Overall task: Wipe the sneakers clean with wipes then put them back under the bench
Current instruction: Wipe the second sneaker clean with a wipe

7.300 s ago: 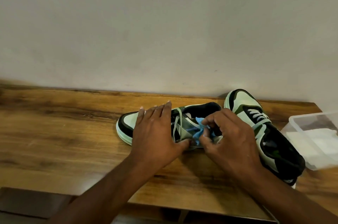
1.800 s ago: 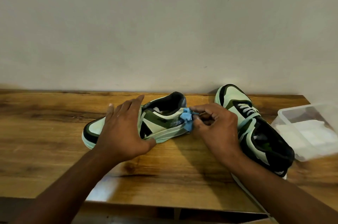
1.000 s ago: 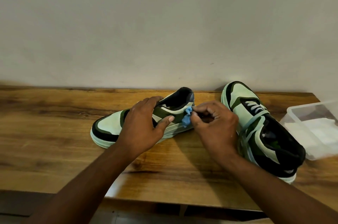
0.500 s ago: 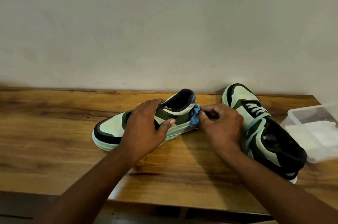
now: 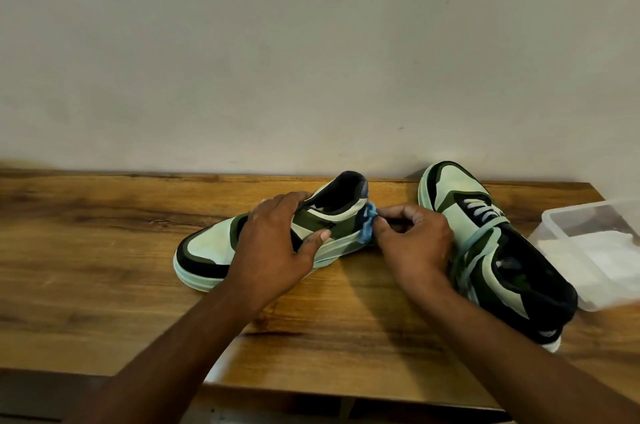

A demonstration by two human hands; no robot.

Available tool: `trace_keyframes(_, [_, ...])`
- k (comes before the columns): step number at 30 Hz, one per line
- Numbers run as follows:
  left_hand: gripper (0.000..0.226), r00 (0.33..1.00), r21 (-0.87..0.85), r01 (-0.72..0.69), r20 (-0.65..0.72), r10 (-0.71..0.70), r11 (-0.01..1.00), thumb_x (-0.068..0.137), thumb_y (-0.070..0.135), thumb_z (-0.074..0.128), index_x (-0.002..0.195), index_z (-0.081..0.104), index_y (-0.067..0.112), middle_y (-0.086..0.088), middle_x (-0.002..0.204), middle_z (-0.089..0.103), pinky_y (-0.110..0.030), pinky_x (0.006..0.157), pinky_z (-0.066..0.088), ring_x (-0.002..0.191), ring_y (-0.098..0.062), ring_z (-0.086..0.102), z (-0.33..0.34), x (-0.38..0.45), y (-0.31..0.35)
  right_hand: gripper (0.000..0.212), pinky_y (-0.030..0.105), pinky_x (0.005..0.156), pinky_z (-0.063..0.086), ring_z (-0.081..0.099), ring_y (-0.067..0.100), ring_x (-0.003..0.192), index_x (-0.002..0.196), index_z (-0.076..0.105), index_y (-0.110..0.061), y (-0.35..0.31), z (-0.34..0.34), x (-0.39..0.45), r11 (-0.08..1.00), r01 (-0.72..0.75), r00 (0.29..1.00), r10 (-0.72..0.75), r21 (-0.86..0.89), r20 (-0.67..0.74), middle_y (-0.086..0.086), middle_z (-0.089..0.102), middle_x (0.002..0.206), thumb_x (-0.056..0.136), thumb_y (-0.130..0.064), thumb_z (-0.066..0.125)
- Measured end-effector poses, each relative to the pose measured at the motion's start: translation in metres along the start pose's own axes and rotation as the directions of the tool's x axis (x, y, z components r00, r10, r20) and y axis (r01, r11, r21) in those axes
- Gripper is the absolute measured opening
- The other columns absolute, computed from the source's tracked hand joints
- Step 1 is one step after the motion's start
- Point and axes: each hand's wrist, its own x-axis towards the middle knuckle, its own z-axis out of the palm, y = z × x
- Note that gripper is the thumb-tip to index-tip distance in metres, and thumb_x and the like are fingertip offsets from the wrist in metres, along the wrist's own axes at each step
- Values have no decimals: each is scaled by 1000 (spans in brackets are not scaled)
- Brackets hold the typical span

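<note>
Left hand (image 5: 273, 247): clasped over the middle of the left sneaker (image 5: 263, 236), fingers curled over the top by the collar and thumb pressed on its near side; a grip that seems meant to pin the shoe against the rubbing.
Right hand (image 5: 412, 243): fingers bunched, pinching a crumpled blue wipe (image 5: 367, 228) against the heel of that sneaker; wadding the wipe small probably lets it work the seam and sole edge.
Left sneaker: lying on the wooden tabletop (image 5: 104, 250), toe to the left, heel toward the right hand; turned so the heel is within easy reach.
Right sneaker (image 5: 491, 250): just beside the right wrist, toe toward the wall, laces loose; apparently parked there for its turn, though whether it is already wiped cannot be told.
Clear tub (image 5: 595, 250): at the tabletop's right end, something white inside, likely spare wipes kept near.
Stage: heel cleaning under way; both shoes are yet to go under the bench.
</note>
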Motion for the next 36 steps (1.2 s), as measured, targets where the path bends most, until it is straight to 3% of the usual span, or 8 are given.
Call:
trace_keyframes(5, [60, 1000, 24, 13, -2, -13, 1000, 87, 46, 79, 140, 58, 25, 7, 128, 68, -46, 99, 54, 119, -18, 61, 0, 1, 2, 16, 16, 65, 58, 72, 0, 73, 88, 80, -19, -12, 10, -17, 984, 136, 990, -138, 111, 7, -12, 75, 81, 81, -4, 82])
trace_keyframes(7, [58, 1000, 11, 10, 1, -10, 1000, 87, 45, 79, 138, 59, 25, 8, 126, 68, -46, 98, 54, 117, -18, 61, -1, 0, 2, 20, 16, 64, 58, 70, -1, 70, 80, 78, -25, -5, 7, -6, 996, 47, 999, -47, 73, -9, -13, 74, 76, 80, -5, 82])
trace_keyframes(11, [56, 1000, 0, 6, -3, -6, 1000, 88, 48, 76, 136, 60, 26, 9, 124, 68, -46, 97, 53, 116, -17, 61, -2, -1, 2, 21, 40, 71, 65, 73, 10, 68, 73, 76, -25, 5, 4, 10, 982, -149, 984, 158, 118, -76, -9, 75, 72, 81, -7, 83])
trace_keyframes(18, [56, 1000, 12, 23, 16, -23, 1000, 88, 47, 77, 137, 58, 29, 11, 124, 67, -44, 97, 53, 116, -15, 59, -2, 1, 3, 15, 16, 64, 57, 71, 7, 73, 82, 77, -16, -10, 10, -13, 945, 321, 947, -321, 64, -4, -5, 72, 84, 79, -3, 82])
trace_keyframes(24, [55, 1000, -8, 14, 10, -14, 1000, 88, 50, 74, 136, 60, 29, 12, 123, 68, -47, 96, 53, 116, -16, 59, -3, -1, 4, 23, 40, 68, 64, 71, 7, 66, 72, 73, -27, 1, 4, 10, 997, 11, 996, -4, 80, -90, -10, 74, 72, 79, -7, 83])
trace_keyframes(29, [57, 1000, 5, 21, 11, -21, 1000, 86, 46, 79, 137, 59, 30, 12, 124, 67, -43, 97, 53, 117, -15, 59, -4, 0, 3, 15, 19, 65, 58, 69, 9, 74, 81, 74, -15, -11, 6, -12, 918, 395, 919, -395, 22, 9, -6, 70, 84, 77, -2, 80])
trace_keyframes(32, [55, 1000, -19, 8, 22, -7, 1000, 86, 45, 79, 135, 60, 29, 13, 123, 68, -43, 96, 53, 115, -15, 60, -6, 0, 2, 18, 18, 65, 58, 70, 5, 71, 78, 76, -21, -3, 1, 3, 971, 240, 971, -240, 4, -12, -11, 73, 78, 76, -4, 82])
trace_keyframes(36, [54, 1000, -52, -8, 29, 10, 999, 86, 44, 81, 135, 62, 28, 13, 122, 69, -50, 101, 52, 115, -16, 62, -8, 0, 0, 20, 44, 72, 64, 72, 10, 69, 74, 76, -25, 7, -3, 16, 999, -5, 1000, 5, 50, -2, -10, 76, 74, 77, -7, 84])
